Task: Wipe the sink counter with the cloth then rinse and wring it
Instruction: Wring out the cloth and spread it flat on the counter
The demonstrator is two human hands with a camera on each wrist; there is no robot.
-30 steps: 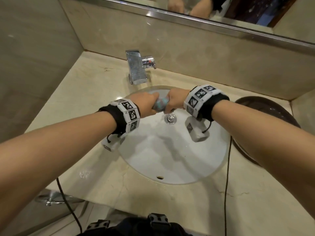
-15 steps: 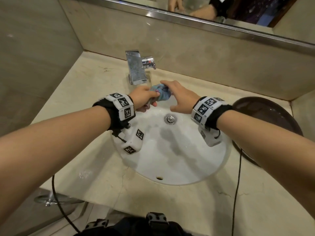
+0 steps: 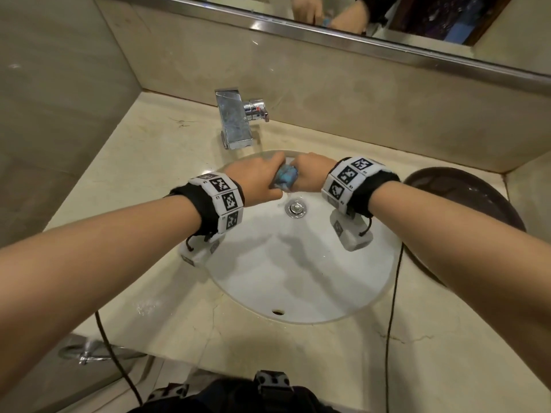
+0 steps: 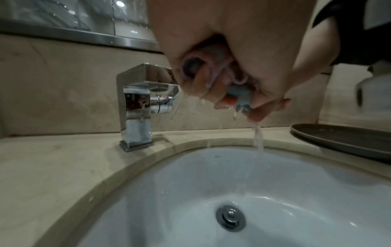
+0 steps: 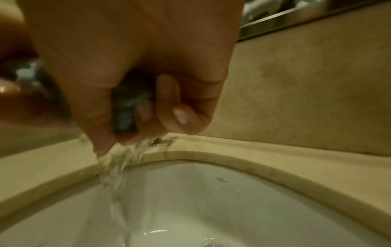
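Observation:
A small blue cloth [image 3: 285, 177] is bunched into a tight roll above the back of the white sink basin [image 3: 298, 281]. My left hand [image 3: 256, 180] grips its left end and my right hand [image 3: 310, 175] grips its right end, fingers curled round it. In the left wrist view the cloth [image 4: 240, 93] pokes out between the curled fingers and water runs off it into the basin [image 4: 190, 192]. Seen from the right wrist, a strip of blue cloth [image 5: 127, 115] shows inside the fist, with a stream of water falling below it.
The chrome faucet [image 3: 234, 120] stands behind the basin on the beige marble counter [image 3: 155, 162]. A dark round tray [image 3: 465, 198] lies on the counter at the right. The drain plug [image 3: 295, 207] sits under my hands. Cables trail off both wrists.
Half a second ago my hands were apart near the faucet with the cloth looser. Now both have closed round it lower over the drain and water runs out.

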